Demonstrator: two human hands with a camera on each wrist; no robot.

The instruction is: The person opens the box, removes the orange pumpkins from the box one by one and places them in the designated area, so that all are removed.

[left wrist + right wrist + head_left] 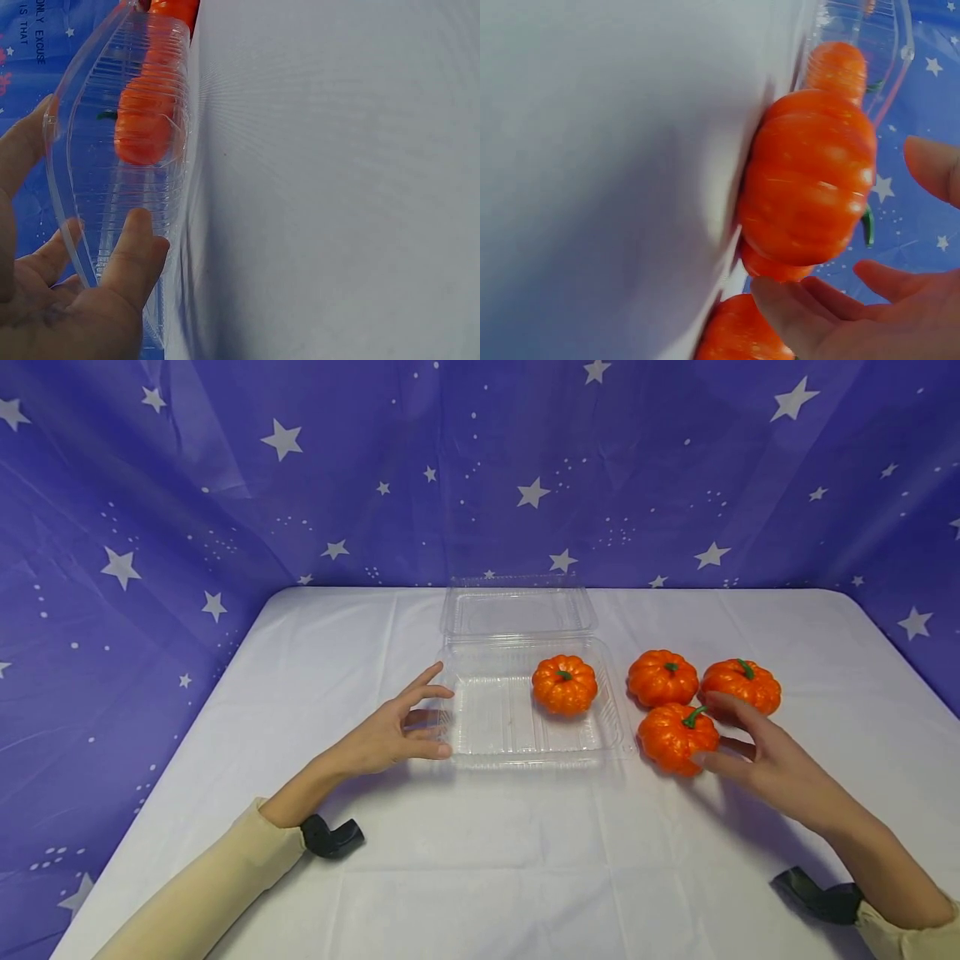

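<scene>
A clear plastic clamshell container (487,718) lies on the table with its lid (517,612) folded back. One small orange pumpkin (565,685) with a green stem sits in its right half. At the container's left wall is my left hand (393,727), fingers spread and fingertips at the rim and side. My right hand (780,768) is at the right side of the front loose pumpkin (677,741), thumb and fingers apart around it. In the right wrist view a gap shows between the hand and this pumpkin (810,180).
Two more pumpkins stand just behind the front one, one at the left (662,678) and one at the right (750,683). A white cloth covers the table (480,877). Behind it hangs a blue curtain (450,460) with white stars.
</scene>
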